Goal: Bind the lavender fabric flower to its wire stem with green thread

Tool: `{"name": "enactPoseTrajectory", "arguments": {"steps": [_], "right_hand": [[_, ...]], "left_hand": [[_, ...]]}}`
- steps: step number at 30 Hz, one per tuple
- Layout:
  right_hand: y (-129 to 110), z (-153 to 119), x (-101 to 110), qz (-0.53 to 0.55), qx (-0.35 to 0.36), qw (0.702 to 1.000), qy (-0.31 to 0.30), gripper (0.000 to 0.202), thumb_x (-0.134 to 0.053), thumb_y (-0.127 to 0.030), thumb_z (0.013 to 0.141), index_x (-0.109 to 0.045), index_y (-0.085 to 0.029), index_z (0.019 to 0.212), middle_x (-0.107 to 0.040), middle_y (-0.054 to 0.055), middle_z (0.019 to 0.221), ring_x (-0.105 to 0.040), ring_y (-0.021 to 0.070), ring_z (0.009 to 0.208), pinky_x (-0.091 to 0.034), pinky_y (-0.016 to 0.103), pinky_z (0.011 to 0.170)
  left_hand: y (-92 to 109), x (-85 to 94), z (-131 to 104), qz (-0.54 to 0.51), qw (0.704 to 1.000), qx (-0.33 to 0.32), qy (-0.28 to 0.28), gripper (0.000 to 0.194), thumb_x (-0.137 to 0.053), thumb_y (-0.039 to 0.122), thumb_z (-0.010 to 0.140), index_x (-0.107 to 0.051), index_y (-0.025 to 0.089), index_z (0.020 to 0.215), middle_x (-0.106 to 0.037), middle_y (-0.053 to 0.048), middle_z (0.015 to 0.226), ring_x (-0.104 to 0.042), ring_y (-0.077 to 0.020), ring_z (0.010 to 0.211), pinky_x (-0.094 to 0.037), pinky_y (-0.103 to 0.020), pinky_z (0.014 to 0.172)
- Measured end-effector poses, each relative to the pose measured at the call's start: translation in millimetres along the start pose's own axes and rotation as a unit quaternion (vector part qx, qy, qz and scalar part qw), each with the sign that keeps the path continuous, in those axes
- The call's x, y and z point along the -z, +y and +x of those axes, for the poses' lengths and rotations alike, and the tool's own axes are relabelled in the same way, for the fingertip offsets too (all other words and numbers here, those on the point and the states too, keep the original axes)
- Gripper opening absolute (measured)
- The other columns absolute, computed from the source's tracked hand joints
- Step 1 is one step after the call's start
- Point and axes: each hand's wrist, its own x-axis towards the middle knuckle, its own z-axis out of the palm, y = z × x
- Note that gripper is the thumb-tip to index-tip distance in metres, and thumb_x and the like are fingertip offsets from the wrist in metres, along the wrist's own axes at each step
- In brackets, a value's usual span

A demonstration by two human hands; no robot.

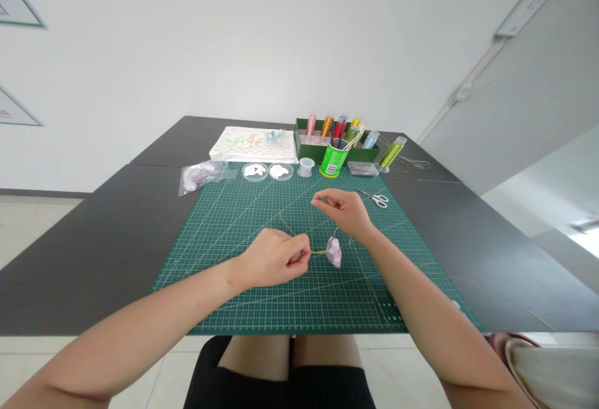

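My left hand point(283, 257) is closed in a pinch round the thin green stem of a pale purple artificial flower point(334, 252). The bloom points to the right, just above the green cutting mat point(210, 272). Higher and further right, my right hand point(344, 208) has its thumb and fingertips pressed together. Whatever they pinch is too fine to make out. A thin yellow-green thread point(372, 284) trails over the mat below the right forearm, and another thin strand point(287, 222) sticks out beyond my left hand.
White-handled scissors point(380, 200) lie beyond my right hand. Along the back stand petri dishes point(255, 172) with white pieces, a small clear tub point(306, 167), a green can point(331, 161) of tools, and a green box point(303, 150) with thread spools. A plastic bag point(201, 176) lies left.
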Motion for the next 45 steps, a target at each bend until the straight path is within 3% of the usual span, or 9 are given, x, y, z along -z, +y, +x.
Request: {"name": "enactPoseTrajectory", "arguments": {"steps": [8, 13, 16, 31, 37, 40, 45], "right_hand": [[7, -3, -12, -0.009, 0.003, 0.998, -0.059, 0.026, -0.063, -0.038, 0.089, -0.072, -0.015, 0.080, -0.033, -0.008, 0.052, -0.031, 0.0098, 0.051, -0.027, 0.025, 0.053], [2, -9, -15, -0.002, 0.025, 0.993, -0.112, 0.023, -0.061, -0.032, 0.090, -0.071, -0.015, 0.078, -0.061, 0.000, 0.063, -0.047, 0.0115, 0.056, -0.036, 0.024, 0.057], [1, -10, -15, -0.001, 0.038, 0.991, -0.127, 0.023, -0.059, -0.030, 0.090, -0.068, -0.016, 0.074, -0.067, 0.003, 0.069, -0.054, 0.0135, 0.061, -0.041, 0.025, 0.060], [5, -12, -17, -0.034, 0.046, 0.987, -0.153, 0.023, -0.054, -0.030, 0.092, -0.069, -0.016, 0.083, -0.070, 0.003, 0.072, -0.059, 0.0142, 0.062, -0.042, 0.024, 0.061], [-1, -18, -25, -0.060, 0.060, 0.983, -0.160, 0.031, -0.052, -0.032, 0.096, -0.065, -0.018, 0.072, -0.047, -0.004, 0.050, -0.040, 0.0105, 0.047, -0.029, 0.024, 0.052], [-8, -22, -25, -0.070, 0.091, 0.977, -0.179, 0.028, -0.053, -0.030, 0.097, -0.065, -0.018, 0.074, -0.042, -0.006, 0.049, -0.037, 0.0090, 0.045, -0.027, 0.023, 0.051], [-21, -31, -23, -0.137, 0.220, 0.952, -0.163, 0.029, -0.046, -0.021, 0.103, -0.066, -0.016, 0.083, -0.053, -0.004, 0.054, -0.044, 0.0083, 0.047, -0.028, 0.023, 0.050]], "left_hand": [[-2, 10.3, 2, -0.010, 0.991, -0.004, 0.135, 0.014, -0.054, 0.014, 0.090, -0.053, 0.019, 0.077, -0.045, 0.011, 0.051, -0.044, -0.0055, 0.042, -0.032, -0.018, 0.048], [-7, 18.8, 5, 0.051, 0.981, -0.017, 0.186, 0.014, -0.054, 0.015, 0.092, -0.056, 0.019, 0.078, -0.051, 0.010, 0.051, -0.047, -0.0059, 0.043, -0.037, -0.018, 0.050], [-11, 21.0, 5, 0.089, 0.976, -0.026, 0.195, 0.016, -0.054, 0.015, 0.092, -0.056, 0.019, 0.077, -0.052, 0.010, 0.050, -0.048, -0.0066, 0.043, -0.037, -0.019, 0.050], [-15, 20.7, 7, 0.115, 0.970, -0.049, 0.210, 0.016, -0.056, 0.014, 0.093, -0.057, 0.019, 0.077, -0.051, 0.010, 0.049, -0.046, -0.0074, 0.041, -0.036, -0.021, 0.047], [-18, 24.3, 9, 0.133, 0.964, -0.030, 0.229, 0.015, -0.056, 0.013, 0.093, -0.058, 0.017, 0.078, -0.053, 0.009, 0.051, -0.050, -0.0072, 0.042, -0.038, -0.020, 0.049], [-19, 28.5, 10, 0.145, 0.960, -0.033, 0.238, 0.015, -0.056, 0.012, 0.092, -0.058, 0.018, 0.079, -0.052, 0.009, 0.050, -0.048, -0.0074, 0.042, -0.037, -0.021, 0.048], [-24, 39.2, 10, 0.181, 0.951, -0.038, 0.248, 0.013, -0.058, 0.012, 0.092, -0.059, 0.018, 0.080, -0.051, 0.009, 0.051, -0.047, -0.0077, 0.042, -0.036, -0.021, 0.048]]}}
